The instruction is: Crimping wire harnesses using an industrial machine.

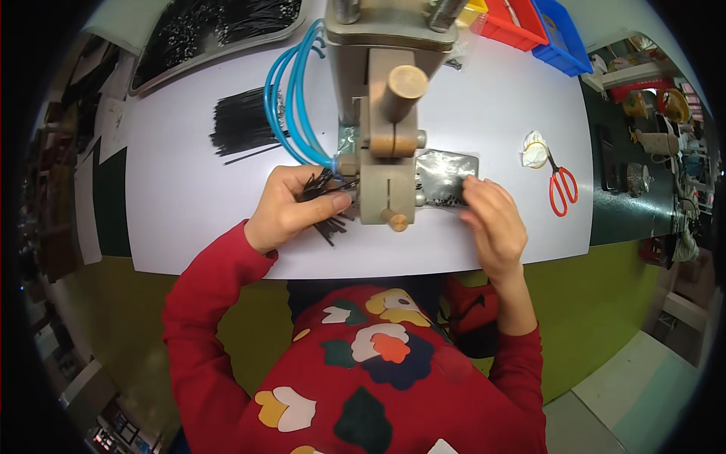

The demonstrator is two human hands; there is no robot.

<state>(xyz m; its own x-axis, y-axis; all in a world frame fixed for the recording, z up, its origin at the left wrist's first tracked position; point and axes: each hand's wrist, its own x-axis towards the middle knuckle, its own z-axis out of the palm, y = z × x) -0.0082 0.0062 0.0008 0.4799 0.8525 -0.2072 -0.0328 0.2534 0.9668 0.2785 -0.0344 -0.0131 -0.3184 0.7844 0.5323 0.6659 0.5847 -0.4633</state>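
My left hand (pixel 291 206) is closed around a bunch of thin black wires (pixel 330 230), just left of a metal bench press (pixel 387 163). The wires' loose ends fan out below the thumb, and a few reach toward the press head, where the metal hides their tips. My right hand (pixel 495 221) is on the other side of the press, its fingers stretched out and lightly bent. Its fingertips touch the right edge of a shiny grey sheet-like piece (pixel 448 174) with small black bits along its lower edge. Whether that piece is a plate or a bag I cannot tell.
Blue air hoses (pixel 291 98) loop beside the press. Behind my left hand lies a wire pile (pixel 243 121); a tray of wires (pixel 219 44) stands farther back. Red-handled scissors (pixel 563 191) and a white wad (pixel 535 151) lie right. Red (pixel 511 26) and blue bins (pixel 561 41) stand back right.
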